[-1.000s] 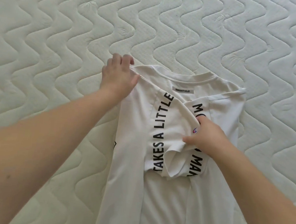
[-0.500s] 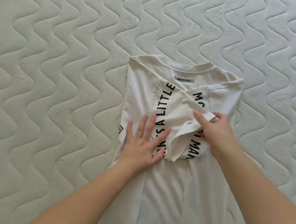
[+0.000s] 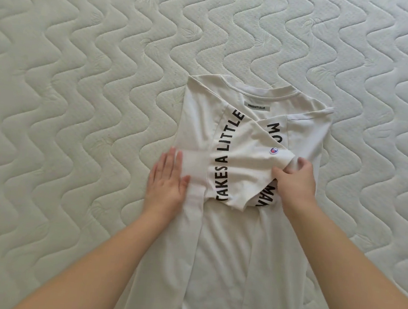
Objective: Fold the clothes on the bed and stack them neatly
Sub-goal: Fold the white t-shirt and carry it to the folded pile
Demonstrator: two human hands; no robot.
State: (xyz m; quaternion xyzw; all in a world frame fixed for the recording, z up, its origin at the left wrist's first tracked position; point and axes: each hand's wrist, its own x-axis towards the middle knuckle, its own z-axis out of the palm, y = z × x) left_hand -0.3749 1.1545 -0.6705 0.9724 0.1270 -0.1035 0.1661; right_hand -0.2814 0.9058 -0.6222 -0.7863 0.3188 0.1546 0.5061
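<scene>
A white T-shirt (image 3: 223,244) with black lettering lies on the mattress, collar away from me, both long sides folded inward. A short sleeve (image 3: 247,164) lies folded across its upper middle. My left hand (image 3: 167,178) lies flat with straight fingers on the shirt's left folded edge. My right hand (image 3: 295,181) pinches the sleeve's hem at the shirt's right side, fingers curled on the cloth.
The quilted white mattress (image 3: 78,91) with a wavy stitch pattern fills the view on all sides of the shirt. No other clothes are in view.
My left hand slid from the shirt's top left corner down to its left edge and lies flat. My right hand drew the sleeve rightward, flattening it across the shirt.
</scene>
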